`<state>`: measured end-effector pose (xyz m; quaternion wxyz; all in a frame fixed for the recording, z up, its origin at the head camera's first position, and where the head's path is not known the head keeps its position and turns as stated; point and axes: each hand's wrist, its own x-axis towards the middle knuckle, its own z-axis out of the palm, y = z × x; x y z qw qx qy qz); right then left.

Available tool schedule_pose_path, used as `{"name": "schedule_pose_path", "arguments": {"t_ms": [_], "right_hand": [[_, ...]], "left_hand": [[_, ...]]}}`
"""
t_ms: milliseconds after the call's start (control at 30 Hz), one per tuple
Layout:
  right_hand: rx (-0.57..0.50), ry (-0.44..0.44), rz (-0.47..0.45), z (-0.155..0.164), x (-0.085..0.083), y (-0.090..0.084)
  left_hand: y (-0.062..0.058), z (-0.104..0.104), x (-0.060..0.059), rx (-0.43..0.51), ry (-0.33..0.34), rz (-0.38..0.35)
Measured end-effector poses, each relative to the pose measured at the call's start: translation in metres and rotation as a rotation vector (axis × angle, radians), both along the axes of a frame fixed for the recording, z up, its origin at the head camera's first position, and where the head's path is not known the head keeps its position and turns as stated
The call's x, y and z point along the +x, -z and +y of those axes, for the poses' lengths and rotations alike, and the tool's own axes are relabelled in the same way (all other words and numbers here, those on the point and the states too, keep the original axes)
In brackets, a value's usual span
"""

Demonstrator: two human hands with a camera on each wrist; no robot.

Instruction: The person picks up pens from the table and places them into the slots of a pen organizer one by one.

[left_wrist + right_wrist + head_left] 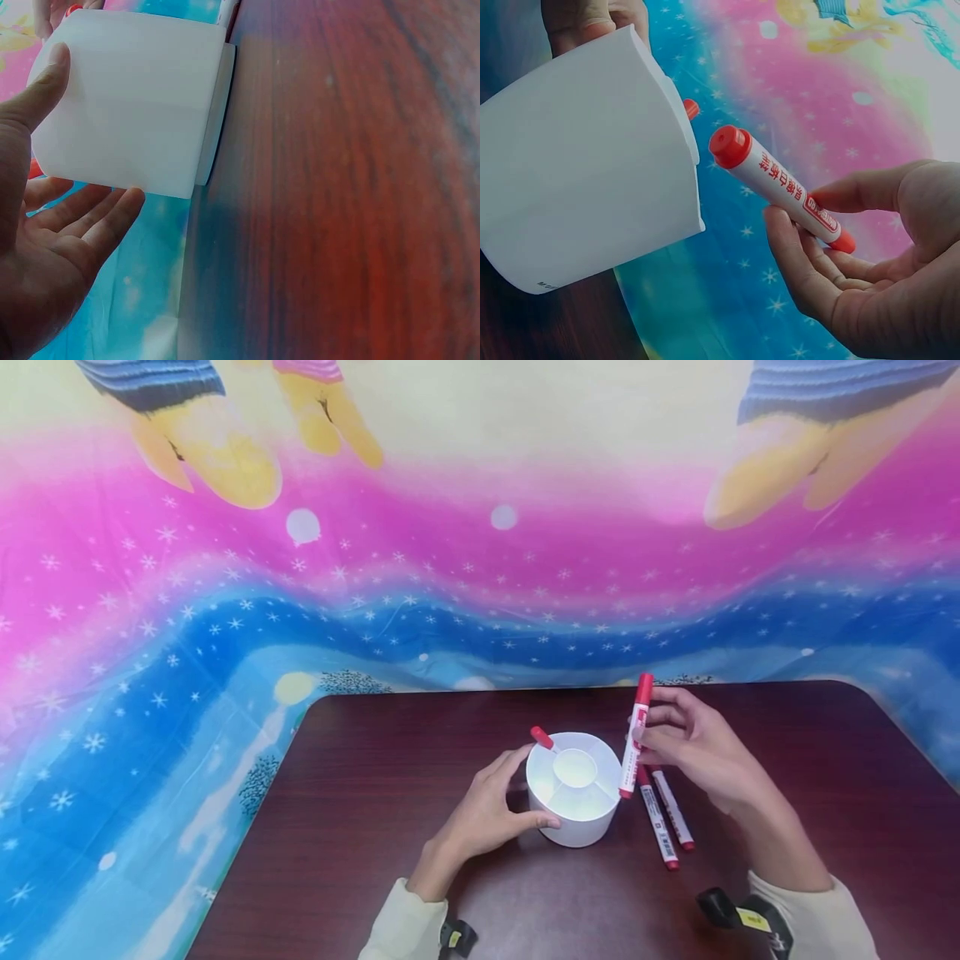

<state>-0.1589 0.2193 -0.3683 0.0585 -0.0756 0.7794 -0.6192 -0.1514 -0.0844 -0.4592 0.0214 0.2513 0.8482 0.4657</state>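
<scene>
A white round pen holder (573, 831) with several compartments stands on the table. My left hand (487, 806) grips its left side; the left wrist view shows the thumb on one side of the white wall (135, 105) and the fingers on the other. One red-capped marker (542, 737) leans in a compartment at the holder's back left. In my right hand (693, 747), thumb and fingers pinch another red-and-white marker (635, 739), upright but slightly tilted, just right of the holder's rim. The right wrist view shows this marker (780, 184) apart from the holder.
Two more red-and-white markers, a nearer one (660, 827) and another (675, 810), lie side by side on the dark wooden table (337, 827), below my right hand. A colourful printed cloth (450, 560) hangs behind the table's back edge.
</scene>
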Motion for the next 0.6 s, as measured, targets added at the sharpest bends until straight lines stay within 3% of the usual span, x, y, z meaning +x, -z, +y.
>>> {"name": "schedule_pose_path", "arguments": {"t_ms": [600], "right_hand": [[-0.048,0.053,0.04,-0.0037,0.0,0.0037]], "left_hand": [[0.0018,0.0016,-0.0006,0.022,0.003,-0.012]]}}
